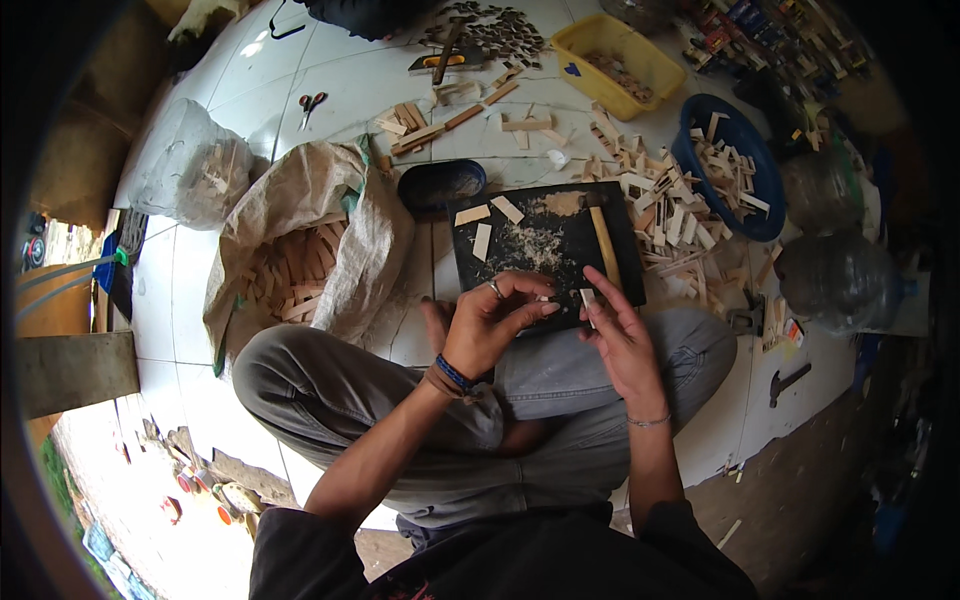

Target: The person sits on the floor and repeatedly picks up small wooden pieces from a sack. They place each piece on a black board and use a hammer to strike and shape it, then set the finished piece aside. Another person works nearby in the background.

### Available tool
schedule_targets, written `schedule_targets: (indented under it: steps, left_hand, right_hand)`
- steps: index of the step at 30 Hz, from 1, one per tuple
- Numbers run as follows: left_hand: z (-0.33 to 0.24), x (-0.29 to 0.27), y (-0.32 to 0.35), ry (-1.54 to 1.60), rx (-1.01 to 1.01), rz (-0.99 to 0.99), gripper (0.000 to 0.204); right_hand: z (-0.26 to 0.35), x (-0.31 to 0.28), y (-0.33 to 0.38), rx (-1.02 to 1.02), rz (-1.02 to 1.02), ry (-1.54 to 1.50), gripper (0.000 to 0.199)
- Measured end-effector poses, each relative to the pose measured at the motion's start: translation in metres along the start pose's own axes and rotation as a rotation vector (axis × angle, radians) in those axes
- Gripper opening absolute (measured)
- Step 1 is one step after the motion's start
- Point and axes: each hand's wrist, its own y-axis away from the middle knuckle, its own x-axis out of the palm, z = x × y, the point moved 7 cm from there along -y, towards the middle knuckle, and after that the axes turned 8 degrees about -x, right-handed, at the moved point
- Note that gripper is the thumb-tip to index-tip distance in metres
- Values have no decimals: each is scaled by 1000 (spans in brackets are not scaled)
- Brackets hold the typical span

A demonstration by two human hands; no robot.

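Note:
My left hand (pixel 492 325) is closed in a pinch over the near edge of a black board (pixel 628 235); a small pale bit shows at its fingertips, too small to name. Beside it my right hand (pixel 622 345) grips a small light wooden piece (pixel 588 298) between thumb and fingers, its index finger stretched out. On the board lie several flat wooden pieces (pixel 472 214), a heap of wood shavings (pixel 535 245) and a tool with a wooden handle (pixel 604 247), whose other end I cannot make out.
To the left stands an open woven sack (pixel 385 240) of wooden pieces. A dark blue oval dish (pixel 440 167), a yellow tub (pixel 655 70) and a blue basin (pixel 690 150) are beyond. Loose wooden pieces (pixel 665 205) cover the floor at right. Scissors (pixel 312 108) and a hammer (pixel 788 384) lie farther out.

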Motion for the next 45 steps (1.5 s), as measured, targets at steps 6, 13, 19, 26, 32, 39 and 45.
schedule_targets:
  steps: [6,13,19,26,32,39,45]
  left_hand:
    - [0,9,2,19,-53,71,45]
    - [-2,15,3,-47,-39,114,46]
    - [-3,16,4,-40,-18,122,45]
    - [-5,16,4,-95,27,101,45]
    - [-11,15,3,-206,88,80,41]
    - [-18,16,5,-269,148,48,36]
    - [-17,9,6,-276,118,-17,31]
  right_hand:
    - [8,0,-5,-75,10,138,31]
    - [16,7,0,-90,23,259,33]
    - [19,11,-2,-100,-15,325,39]
    - [17,9,-5,-112,-19,325,47]
    - [22,11,-9,-126,-12,369,55]
    - [27,16,-9,-130,-27,340,62]
    - [13,18,-1,-139,-147,203,45]
